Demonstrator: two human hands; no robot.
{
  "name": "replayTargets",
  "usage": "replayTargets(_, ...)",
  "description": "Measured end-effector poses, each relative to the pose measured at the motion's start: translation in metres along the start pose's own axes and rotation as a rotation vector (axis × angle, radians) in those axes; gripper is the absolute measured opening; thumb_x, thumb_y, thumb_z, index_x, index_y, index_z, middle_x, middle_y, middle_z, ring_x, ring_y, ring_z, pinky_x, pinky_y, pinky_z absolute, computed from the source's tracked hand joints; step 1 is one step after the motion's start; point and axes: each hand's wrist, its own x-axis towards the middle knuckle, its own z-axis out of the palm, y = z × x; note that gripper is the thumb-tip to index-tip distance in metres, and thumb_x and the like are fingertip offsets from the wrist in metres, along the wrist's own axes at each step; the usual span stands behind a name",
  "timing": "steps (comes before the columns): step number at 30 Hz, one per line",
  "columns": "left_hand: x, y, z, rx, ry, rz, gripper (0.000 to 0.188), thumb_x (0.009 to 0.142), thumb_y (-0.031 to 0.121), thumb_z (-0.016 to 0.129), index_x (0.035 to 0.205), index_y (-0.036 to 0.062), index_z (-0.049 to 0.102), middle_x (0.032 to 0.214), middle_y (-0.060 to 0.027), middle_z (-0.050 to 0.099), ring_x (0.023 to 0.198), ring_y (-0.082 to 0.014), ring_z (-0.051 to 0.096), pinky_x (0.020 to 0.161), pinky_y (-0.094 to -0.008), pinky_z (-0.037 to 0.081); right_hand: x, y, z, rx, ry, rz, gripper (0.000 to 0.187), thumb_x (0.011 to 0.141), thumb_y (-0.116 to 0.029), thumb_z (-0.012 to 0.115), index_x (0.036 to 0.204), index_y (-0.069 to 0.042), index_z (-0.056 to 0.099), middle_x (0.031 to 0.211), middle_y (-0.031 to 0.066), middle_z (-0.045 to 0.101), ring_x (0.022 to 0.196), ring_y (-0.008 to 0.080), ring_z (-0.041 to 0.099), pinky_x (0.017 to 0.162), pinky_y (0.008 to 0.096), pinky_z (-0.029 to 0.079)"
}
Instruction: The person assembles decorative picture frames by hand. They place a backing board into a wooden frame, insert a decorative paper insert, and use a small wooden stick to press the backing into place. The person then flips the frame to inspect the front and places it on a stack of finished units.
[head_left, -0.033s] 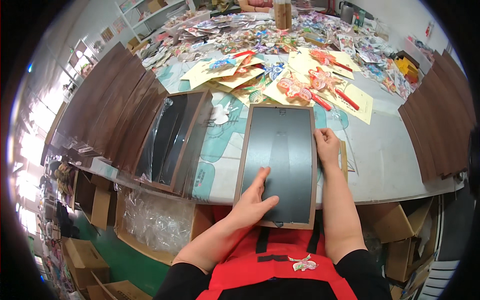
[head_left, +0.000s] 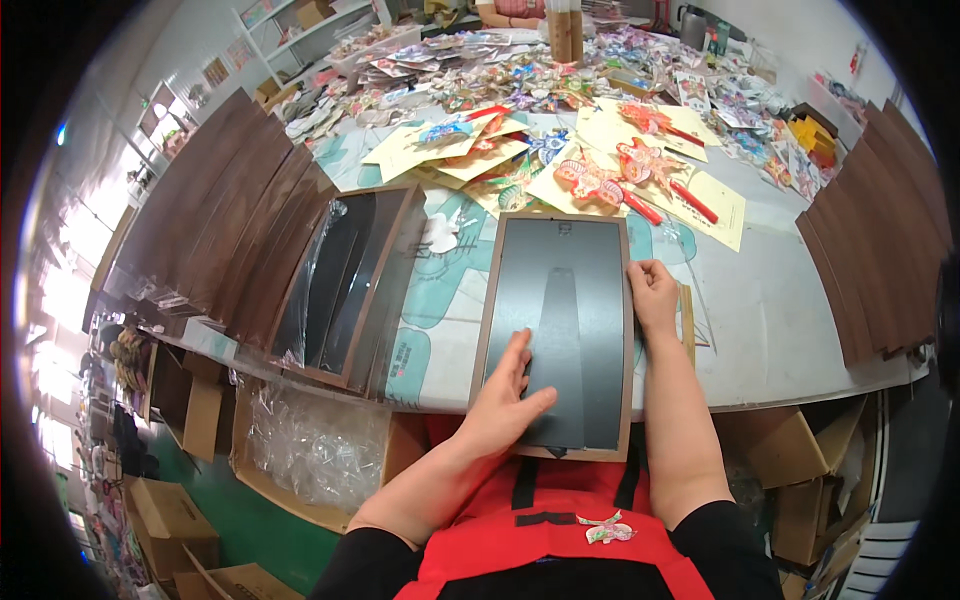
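Frame (head_left: pixel 575 345) under spread left hand (head_left: pixel 503 398), beside curled right hand (head_left: pixel 653 297).

The left hand (head_left: pixel 503 402) lay on the near left part of a frame (head_left: pixel 592 320), the right hand (head_left: pixel 653 297) beside its right edge. Beyond both hands, cutouts (head_left: pixel 592 180) rested on paper sheets (head_left: pixel 724 215) on the table (head_left: pixel 765 310), with a heap of pieces (head_left: pixel 440 70) behind. Left of the left hand stood another frame (head_left: pixel 352 285), then a frame row (head_left: pixel 215 205); below these, plastic film (head_left: pixel 312 440) lay in a carton (head_left: pixel 408 440). A second row (head_left: pixel 872 240) stood well right of the right hand.
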Motion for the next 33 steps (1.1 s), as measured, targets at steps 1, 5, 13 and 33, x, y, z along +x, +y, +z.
replayTargets(1, 0.005, 0.006, 0.002, -0.121, 0.073, -0.039, 0.076, 0.086, 0.004, 0.058, 0.146, -0.0008, 0.012, 0.154, -0.0184, 0.008, 0.137, -0.0255, 0.026, 0.107, -0.0347, 0.03, -0.001, -0.002, 0.0, -0.029, 0.007, 0.007, 0.023, 0.084, -0.021, 0.065, 0.081, 0.001, 0.061, 0.054, 0.0013, 0.055, 0.05, 0.0058, 0.046, 0.048, 0.0248, 0.037)
replayTargets(5, 0.02, 0.012, 0.003, -0.447, -0.017, -0.118, 0.064, 0.088, 0.005, 0.056, 0.143, -0.002, 0.023, 0.117, -0.0109, 0.058, 0.1, -0.0136, 0.058, 0.087, -0.0251, 0.046, 0.001, 0.0, 0.001, -0.018, 0.011, -0.01, 0.022, 0.085, -0.02, 0.065, 0.081, 0.001, 0.061, 0.055, 0.0023, 0.056, 0.051, 0.0069, 0.047, 0.049, 0.0252, 0.038)
replayTargets(13, -0.03, 0.086, -0.004, -0.165, 0.146, 0.123, 0.062, 0.084, 0.0, 0.053, 0.141, -0.005, 0.029, 0.109, -0.0098, 0.06, 0.089, -0.0112, 0.059, 0.08, -0.024, 0.047, 0.0, 0.001, -0.002, 0.048, 0.002, 0.031, 0.019, 0.084, -0.018, 0.064, 0.081, 0.001, 0.062, 0.054, 0.0019, 0.055, 0.051, 0.0059, 0.047, 0.049, 0.0248, 0.038)
replayTargets(33, 0.034, 0.09, -0.138, 0.362, 0.306, -0.094, 0.057, 0.082, -0.001, 0.053, 0.136, -0.0099, 0.035, 0.107, -0.0166, 0.062, 0.09, -0.0133, 0.061, 0.077, -0.0244, 0.048, -0.001, -0.006, -0.003, 0.004, -0.021, 0.029, 0.018, 0.082, -0.017, 0.064, 0.08, 0.0, 0.061, 0.053, 0.0039, 0.054, 0.048, 0.009, 0.047, 0.047, 0.0276, 0.037)
